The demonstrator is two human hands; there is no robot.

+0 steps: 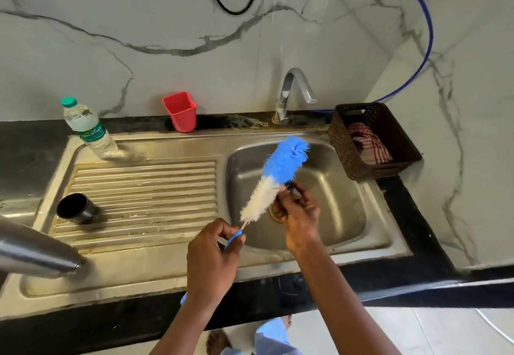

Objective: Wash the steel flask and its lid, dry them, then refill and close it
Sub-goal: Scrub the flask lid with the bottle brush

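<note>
head view: left hand point(214, 251) grips the blue handle of the bottle brush point(278, 176), held slanted over the sink point(347, 232) bowl. right hand point(299, 215) pinches the bristles where white meets blue. steel flask point(36, 249) lies tilted at the sink's front-left corner, partly out of frame. its black lid point(76, 210) sits on the ribbed drainboard point(144, 193), apart from the flask. water bottle point(86, 129) at the back-left corner, red cup point(180, 111) on the black tabletop point(27, 143) by the wall, tap point(292, 95) behind the bowl. brown basket point(345, 157) w/ striped cloth point(370, 143) to the right.
</note>
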